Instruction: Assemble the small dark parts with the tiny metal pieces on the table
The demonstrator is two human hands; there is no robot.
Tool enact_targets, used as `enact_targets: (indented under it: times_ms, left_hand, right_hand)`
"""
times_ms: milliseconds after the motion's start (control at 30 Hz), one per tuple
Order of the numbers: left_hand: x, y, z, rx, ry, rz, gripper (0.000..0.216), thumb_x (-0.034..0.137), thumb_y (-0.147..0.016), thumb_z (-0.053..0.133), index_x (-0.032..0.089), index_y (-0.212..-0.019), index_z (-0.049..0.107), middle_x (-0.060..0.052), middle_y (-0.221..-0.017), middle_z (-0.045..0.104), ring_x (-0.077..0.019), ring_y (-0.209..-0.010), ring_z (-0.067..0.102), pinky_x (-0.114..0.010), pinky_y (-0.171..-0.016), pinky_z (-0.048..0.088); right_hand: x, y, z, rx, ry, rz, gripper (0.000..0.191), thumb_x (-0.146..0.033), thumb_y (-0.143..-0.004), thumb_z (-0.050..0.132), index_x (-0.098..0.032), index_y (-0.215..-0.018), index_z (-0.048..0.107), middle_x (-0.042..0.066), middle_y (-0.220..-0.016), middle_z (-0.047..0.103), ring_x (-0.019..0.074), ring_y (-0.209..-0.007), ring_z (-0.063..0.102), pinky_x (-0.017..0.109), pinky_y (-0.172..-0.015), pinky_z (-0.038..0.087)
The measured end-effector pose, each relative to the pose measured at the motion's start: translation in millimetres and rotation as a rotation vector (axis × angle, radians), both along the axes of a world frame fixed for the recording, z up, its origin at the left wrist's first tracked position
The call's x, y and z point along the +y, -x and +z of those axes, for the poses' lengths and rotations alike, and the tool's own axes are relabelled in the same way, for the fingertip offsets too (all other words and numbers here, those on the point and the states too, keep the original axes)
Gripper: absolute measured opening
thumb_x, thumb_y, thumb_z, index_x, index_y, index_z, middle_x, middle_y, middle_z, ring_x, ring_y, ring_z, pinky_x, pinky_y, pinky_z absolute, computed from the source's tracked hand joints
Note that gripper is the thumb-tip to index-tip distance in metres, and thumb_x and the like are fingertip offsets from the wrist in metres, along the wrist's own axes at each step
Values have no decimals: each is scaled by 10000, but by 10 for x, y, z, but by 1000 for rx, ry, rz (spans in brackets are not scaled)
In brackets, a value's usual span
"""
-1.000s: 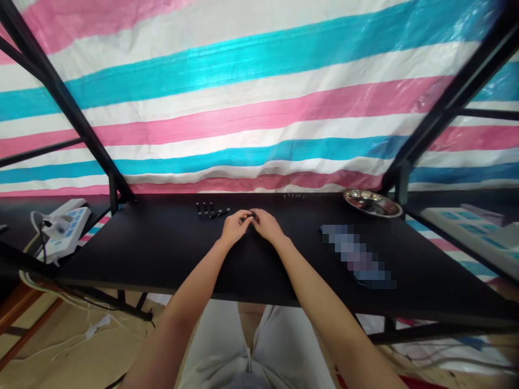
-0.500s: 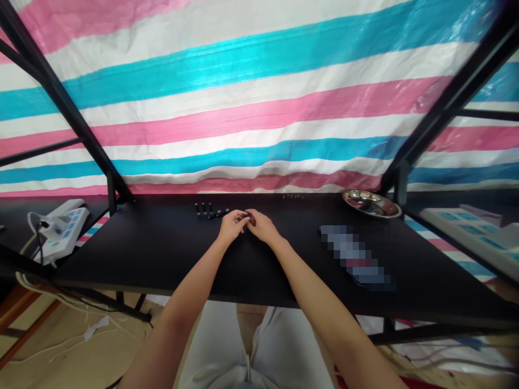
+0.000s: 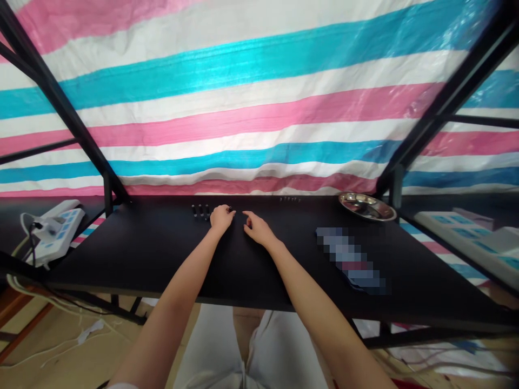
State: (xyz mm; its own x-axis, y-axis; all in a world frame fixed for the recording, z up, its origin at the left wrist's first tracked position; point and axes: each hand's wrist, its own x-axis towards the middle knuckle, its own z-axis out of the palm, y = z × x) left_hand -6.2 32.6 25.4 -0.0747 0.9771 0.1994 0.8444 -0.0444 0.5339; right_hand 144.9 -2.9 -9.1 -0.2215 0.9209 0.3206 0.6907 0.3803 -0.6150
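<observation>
Both hands rest on the black tabletop point(image 3: 162, 254) near its far edge, about midway along it. The left hand point(image 3: 221, 217) lies with its fingers curled together over the right end of a row of small black cylindrical parts point(image 3: 200, 210); three of these parts stand upright just to the left of the hand, close to the far edge, and one dark tip shows at the fingertips. Whether the fingers are clamped on a part cannot be told. The right hand point(image 3: 256, 229) lies just beside the left, not touching it, fingers loosely apart and holding nothing visible. A second row of tiny dark parts point(image 3: 290, 199) sits at the far edge, right of the hands. A metal dish point(image 3: 367, 206) stands at the far right corner. A white power strip point(image 3: 52, 228) lies beyond the left edge.
</observation>
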Motion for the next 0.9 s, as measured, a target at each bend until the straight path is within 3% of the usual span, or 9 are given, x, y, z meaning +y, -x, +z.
enact_targets:
  times_ms: [433,633,767,900]
  left_hand:
    - [121,-61,-111,101,20,33,167,342,-728,607,194,-776,666,-108,-849,674,-238,-831,627,-307,-699,460]
    - [58,-28,-98,52,33,48,306,356,-716,625,181,-967,634,-134,-962,662,-261,-909,615,-330,-746,455]
    - [-96,65,-31,-20,6,93,427,366,-713,633,187,-1090,544,-117,-934,661,-254,-904,614,-327,-740,446]
    - [-321,143,-10,-39,-41,81,347,349,-755,588,200,-1059,511,-57,-778,649,-209,-778,615,-296,-700,438]
  right_hand:
    - [0,-1,29,-61,7,-1,348,-181,-777,501,-171,-1123,538,6,-767,560,126,-712,513,256,-693,409]
    - [6,-17,29,-77,20,-24,357,-180,-784,495,-154,-1139,529,15,-773,573,133,-728,520,255,-694,404]
    - [0,-42,41,-154,-8,-131,324,-208,-793,492,-139,-1104,553,67,-878,597,179,-858,523,304,-773,403]
    - [-9,-46,19,-258,-21,-253,343,-312,-815,486,-159,-1113,559,130,-1107,565,258,-1026,477,412,-847,379]
